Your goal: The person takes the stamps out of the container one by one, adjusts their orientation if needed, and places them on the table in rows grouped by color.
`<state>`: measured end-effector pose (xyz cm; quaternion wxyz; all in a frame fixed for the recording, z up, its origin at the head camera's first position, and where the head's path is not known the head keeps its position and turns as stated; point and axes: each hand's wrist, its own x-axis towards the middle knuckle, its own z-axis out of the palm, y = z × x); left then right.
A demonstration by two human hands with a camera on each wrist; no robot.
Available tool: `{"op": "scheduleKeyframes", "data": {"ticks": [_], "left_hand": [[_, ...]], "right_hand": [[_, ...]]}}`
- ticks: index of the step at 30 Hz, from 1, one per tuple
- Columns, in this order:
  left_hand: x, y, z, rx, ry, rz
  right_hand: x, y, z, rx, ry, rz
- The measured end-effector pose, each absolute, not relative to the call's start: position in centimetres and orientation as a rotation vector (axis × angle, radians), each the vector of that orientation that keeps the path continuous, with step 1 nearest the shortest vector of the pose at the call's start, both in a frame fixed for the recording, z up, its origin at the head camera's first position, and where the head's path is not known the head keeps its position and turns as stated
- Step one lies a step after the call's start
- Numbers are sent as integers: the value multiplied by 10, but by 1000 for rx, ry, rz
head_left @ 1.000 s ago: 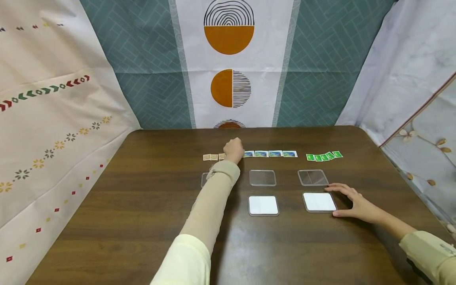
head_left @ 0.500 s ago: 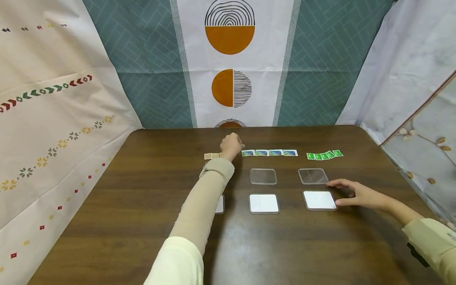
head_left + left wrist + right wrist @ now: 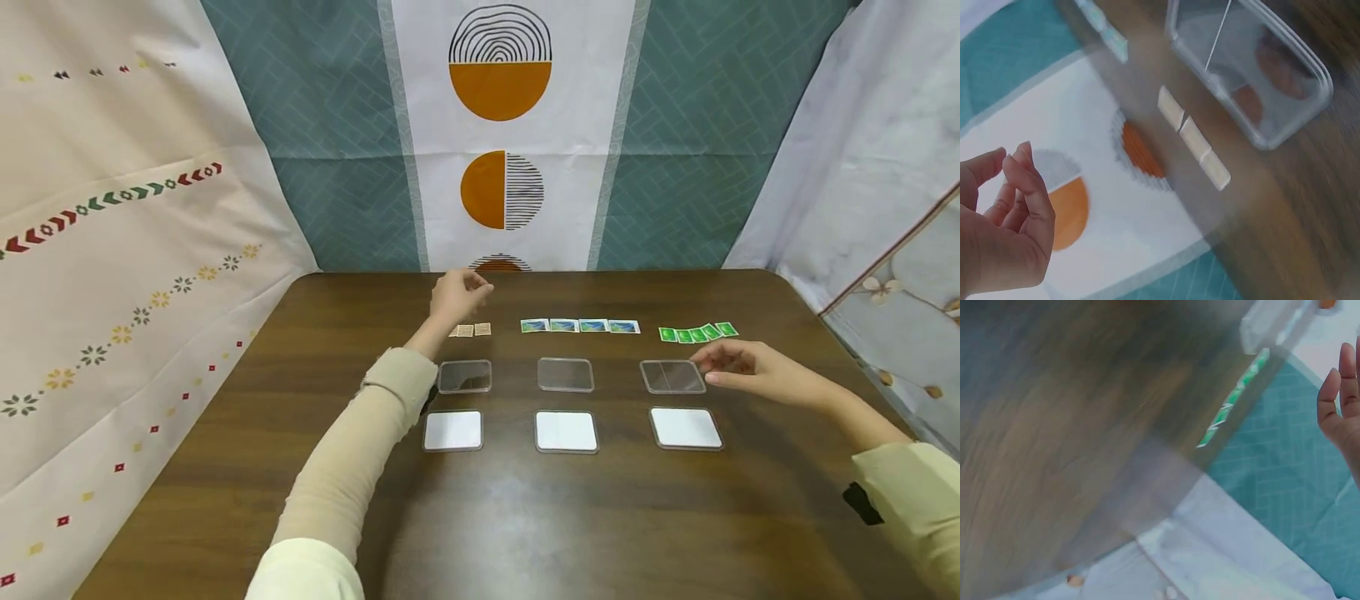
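Note:
My left hand (image 3: 456, 298) hovers over a row of tan stamp-like pieces (image 3: 474, 330), partly covering the row in the head view. Its thumb and forefinger come close together with nothing showing between them in the left wrist view, where three tan pieces (image 3: 1195, 139) lie end to end. My right hand (image 3: 738, 367), fingers loosely bent and holding nothing, is beside the transparent lid (image 3: 672, 377) on the right. Below that lid lies a shallow case with a white insert (image 3: 686, 428). Green stamp-like pieces (image 3: 699, 333) form a slanting row behind this hand.
Blue picture stamps (image 3: 579, 326) line up at the back middle. Two more transparent lids, the left lid (image 3: 465, 377) and middle lid (image 3: 566, 375), lie in front of white-filled cases, the left case (image 3: 453, 430) and middle case (image 3: 566, 432). Everything rests on a brown wooden table (image 3: 495, 525).
My left hand has lifted and moved left, its fingers loosening, uncovering the left lid and case. My right hand has come off the right case and moved back beside the lid.

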<state>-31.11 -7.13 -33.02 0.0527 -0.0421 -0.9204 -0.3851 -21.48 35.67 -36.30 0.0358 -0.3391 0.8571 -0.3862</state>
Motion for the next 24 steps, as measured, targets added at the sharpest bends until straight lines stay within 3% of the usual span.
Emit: {"op": "scheduleKeyframes", "data": {"ticks": [12, 24], "left_hand": [[-253, -151, -331, -213, -2616, -1246], [-233, -192, -314, -98, -2289, -944]], "right_hand": [[-225, 323, -354, -1055, 2881, -1200], [-244, 314, -332, -1036, 3077, -1458]]}}
